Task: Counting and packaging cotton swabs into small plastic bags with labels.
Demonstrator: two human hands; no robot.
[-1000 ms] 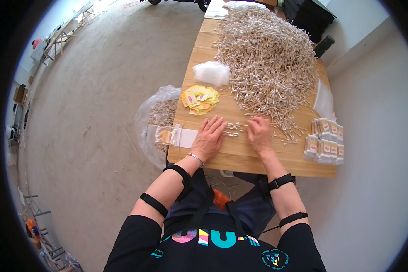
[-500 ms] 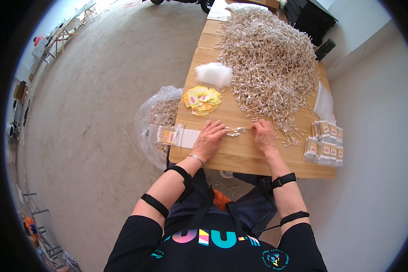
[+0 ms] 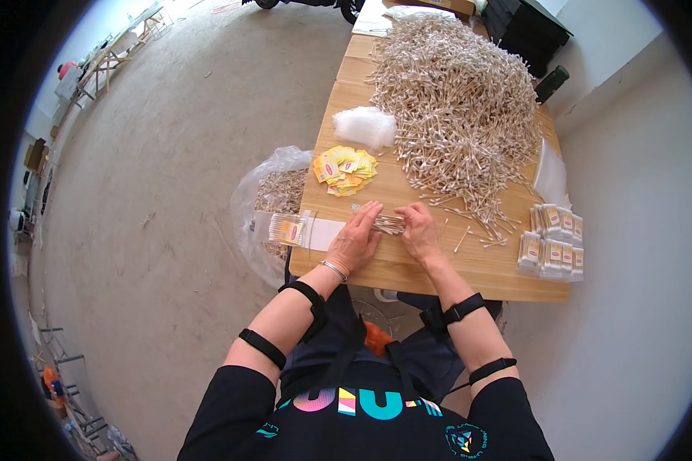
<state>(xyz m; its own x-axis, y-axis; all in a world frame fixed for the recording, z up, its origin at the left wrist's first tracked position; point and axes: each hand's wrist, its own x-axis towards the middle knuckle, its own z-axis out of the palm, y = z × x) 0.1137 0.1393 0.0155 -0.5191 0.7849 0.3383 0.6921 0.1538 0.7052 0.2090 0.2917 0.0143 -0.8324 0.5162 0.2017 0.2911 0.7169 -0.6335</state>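
A small row of cotton swabs (image 3: 390,223) lies on the tabletop between my two hands. My left hand (image 3: 353,237) covers the row's left end, its fingers curled down together over the sticks. At the other end, my right hand (image 3: 420,233) has bent fingers closed on the swab tips; the exact grip is partly hidden. Left of my left hand lies a white strip (image 3: 326,234), and beyond it a clear packet of swabs with a yellow card (image 3: 287,229). Two loose swabs (image 3: 462,238) are to the right of my right hand.
A big heap of cotton swabs (image 3: 457,100) fills the table's far side. Yellow cards (image 3: 346,170) and clear plastic sleeves (image 3: 364,127) are piled on the left. Filled packets (image 3: 551,242) stand at the right edge. A plastic bag of swabs (image 3: 273,169) sits beside the table, left.
My right hand has moved left, up against the right end of the swab row. My left hand has shifted only slightly. Loose swabs now show right of my right hand.
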